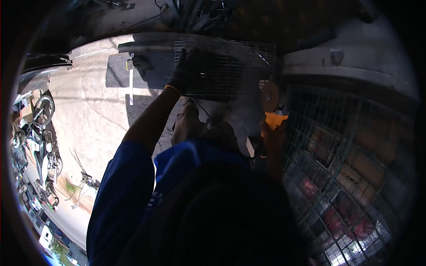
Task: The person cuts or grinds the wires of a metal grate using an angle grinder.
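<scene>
While gloved left hand point(188, 73) lies over left end of wire grid point(222, 66), finger grip unclear, right hand point(273, 136) clasps grinder point(276, 120), disc point(270, 96) beside near right corner; grid's long axis runs left-right, left hand nearer.

to the left of my left hand point(187, 73), a way is opening over the sunlit concrete point(88, 99). between that hand and the grinder's disc point(269, 97), a gap is running over the wire grid point(255, 60). the disc is standing in the way near the grid's right end, and tall wire mesh point(328, 155) is closing off my right side.
</scene>
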`<state>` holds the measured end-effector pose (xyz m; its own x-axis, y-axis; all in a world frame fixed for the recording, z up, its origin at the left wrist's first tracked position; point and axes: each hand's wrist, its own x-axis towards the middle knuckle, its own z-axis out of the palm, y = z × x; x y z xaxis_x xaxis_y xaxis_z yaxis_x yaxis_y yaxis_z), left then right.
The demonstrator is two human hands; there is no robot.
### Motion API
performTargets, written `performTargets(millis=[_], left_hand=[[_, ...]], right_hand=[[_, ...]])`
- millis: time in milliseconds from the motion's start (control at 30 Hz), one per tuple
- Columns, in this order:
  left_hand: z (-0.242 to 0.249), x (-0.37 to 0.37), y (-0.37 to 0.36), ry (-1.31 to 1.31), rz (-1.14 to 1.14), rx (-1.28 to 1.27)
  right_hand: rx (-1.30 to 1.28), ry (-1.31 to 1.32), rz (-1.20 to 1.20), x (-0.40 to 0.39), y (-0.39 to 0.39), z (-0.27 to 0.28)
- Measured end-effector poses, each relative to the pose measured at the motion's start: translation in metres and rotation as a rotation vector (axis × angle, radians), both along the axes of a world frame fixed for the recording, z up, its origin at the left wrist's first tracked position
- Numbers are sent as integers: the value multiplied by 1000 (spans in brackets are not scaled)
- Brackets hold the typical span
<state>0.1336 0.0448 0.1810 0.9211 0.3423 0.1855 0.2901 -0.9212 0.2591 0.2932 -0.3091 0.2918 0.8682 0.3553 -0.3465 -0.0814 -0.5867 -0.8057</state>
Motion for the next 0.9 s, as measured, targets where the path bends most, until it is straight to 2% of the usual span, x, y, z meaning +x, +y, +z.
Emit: performTargets(millis=[100,300,567,667,767,800,867,900], left_hand=[[-3,2,-2,53,12,26],[-23,10,-26,-198,113,28],[-16,6,-26,-163,127,-123],[-15,7,-26,-164,114,-96],[-14,8,-25,-172,93,-76],[-14,8,-25,-170,84,-70],[-13,9,-26,-177,72,-57],[-12,9,-26,-181,76,-56]], right_hand=[[-123,39,17,-1,-9,-4],[-174,155,-17,-19,0,9],[-41,262,-46,-39,-2,-5],[-53,211,-21,-47,1,-6],[-89,92,31,-50,-22,-35],[-91,94,21,-56,-17,-24],[-180,212,-146,-64,9,11],[-189,206,-145,-66,6,9]])
